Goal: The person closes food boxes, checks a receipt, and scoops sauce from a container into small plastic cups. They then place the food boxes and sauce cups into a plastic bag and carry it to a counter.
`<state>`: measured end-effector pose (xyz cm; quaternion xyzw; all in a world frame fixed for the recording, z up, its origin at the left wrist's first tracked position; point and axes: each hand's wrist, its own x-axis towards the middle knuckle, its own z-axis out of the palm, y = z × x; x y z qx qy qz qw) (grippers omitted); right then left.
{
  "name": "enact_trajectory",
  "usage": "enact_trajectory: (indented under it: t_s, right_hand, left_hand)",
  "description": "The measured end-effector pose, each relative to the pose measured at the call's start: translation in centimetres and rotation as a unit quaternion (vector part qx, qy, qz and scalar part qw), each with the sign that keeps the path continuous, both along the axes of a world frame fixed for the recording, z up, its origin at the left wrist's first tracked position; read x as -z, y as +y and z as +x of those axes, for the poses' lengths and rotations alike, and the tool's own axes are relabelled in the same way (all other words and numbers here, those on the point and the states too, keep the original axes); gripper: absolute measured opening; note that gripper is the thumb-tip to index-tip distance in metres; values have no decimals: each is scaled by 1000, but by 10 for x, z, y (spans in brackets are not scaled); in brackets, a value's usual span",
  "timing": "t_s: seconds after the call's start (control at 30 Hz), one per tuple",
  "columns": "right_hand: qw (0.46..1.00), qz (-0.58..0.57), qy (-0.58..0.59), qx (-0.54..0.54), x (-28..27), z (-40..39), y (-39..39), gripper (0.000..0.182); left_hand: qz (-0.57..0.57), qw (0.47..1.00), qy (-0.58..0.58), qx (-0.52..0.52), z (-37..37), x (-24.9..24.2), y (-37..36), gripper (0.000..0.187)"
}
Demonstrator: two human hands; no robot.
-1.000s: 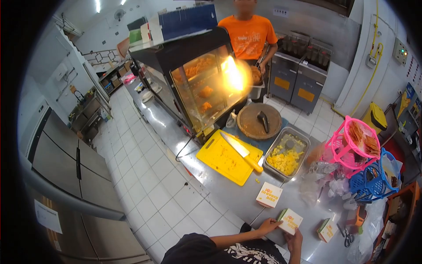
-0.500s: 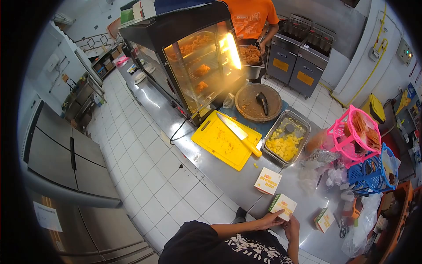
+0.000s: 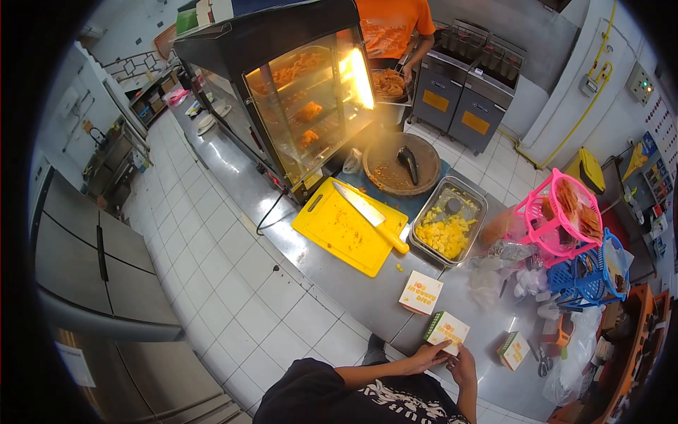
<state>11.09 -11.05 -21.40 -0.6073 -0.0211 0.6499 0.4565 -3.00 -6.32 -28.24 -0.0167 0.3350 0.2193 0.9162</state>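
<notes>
A small white cardboard food box (image 3: 447, 331) with orange lettering and green sides stands on the steel counter (image 3: 487, 311) in front of me. My left hand (image 3: 427, 355) has its fingers closed at the box's near edge. At the near right corner, my right hand (image 3: 462, 365) grips the same box with bent fingers. Its lid appears closed; my fingers cover part of the near side. Just beyond it stands a second similar box (image 3: 421, 292). A third box (image 3: 513, 350) sits to the right, apart from my hands.
A knife (image 3: 373, 218) lies on a yellow cutting board (image 3: 332, 237). Beside it are a steel pan (image 3: 476, 225) of yellow pieces and a round brown tray (image 3: 385, 177). Scissors (image 3: 544, 364) and baskets (image 3: 558, 212) are right. Beyond the warmer (image 3: 296, 106), a person in orange (image 3: 392, 28) holds fried food.
The view has shifted slightly, so everything appears a little farther left. Both my hands stay at the same box's near edge. At the far side, steam or haze shows near the round tray.
</notes>
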Motion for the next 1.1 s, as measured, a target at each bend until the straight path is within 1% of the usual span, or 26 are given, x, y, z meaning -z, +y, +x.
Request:
enact_trajectory:
  t_s: [0.13,0.23,0.33,0.4,0.43,0.5,0.6,0.73,0.83,0.93,1.03,1.1]
  right_hand:
    - [1000,19,-11,19,-5,-8,0,23]
    - [999,11,-15,36,-5,-11,0,24]
    - [1000,-3,-3,21,-2,-2,-3,25]
    - [1000,-5,-5,14,-15,-7,3,26]
    - [1000,-5,-6,11,-19,-9,6,26]
    - [1000,3,-5,27,-1,-7,0,27]
    - [999,5,-8,51,5,-8,-3,28]
    - [997,11,-26,79,6,-16,-9,27]
    - [994,22,-62,86,2,-24,-6,27]
    - [992,42,-87,83,16,-22,-9,28]
    - [993,42,-85,70,27,-13,-12,29]
    - [994,38,-95,41,33,-5,-14,36]
  left_hand:
    - [4,999,-7,43,-4,8,1,44]
    - [8,999,31,21,-12,-20,4,42]
    - [36,999,0,-17,-4,-1,-2,42]
    - [34,999,-17,-10,0,19,-7,43]
    - [32,999,-26,-7,-1,20,-6,44]
    - [25,1000,-11,-11,0,21,-7,45]
    - [25,1000,-5,-17,1,15,-6,47]
    - [18,1000,8,14,0,21,-9,47]
    - [32,999,24,14,2,15,-7,48]
    - [36,996,74,27,-3,-6,-3,49]
    - [100,982,141,75,-16,-24,5,54]
    - [167,950,245,102,-25,-23,9,58]
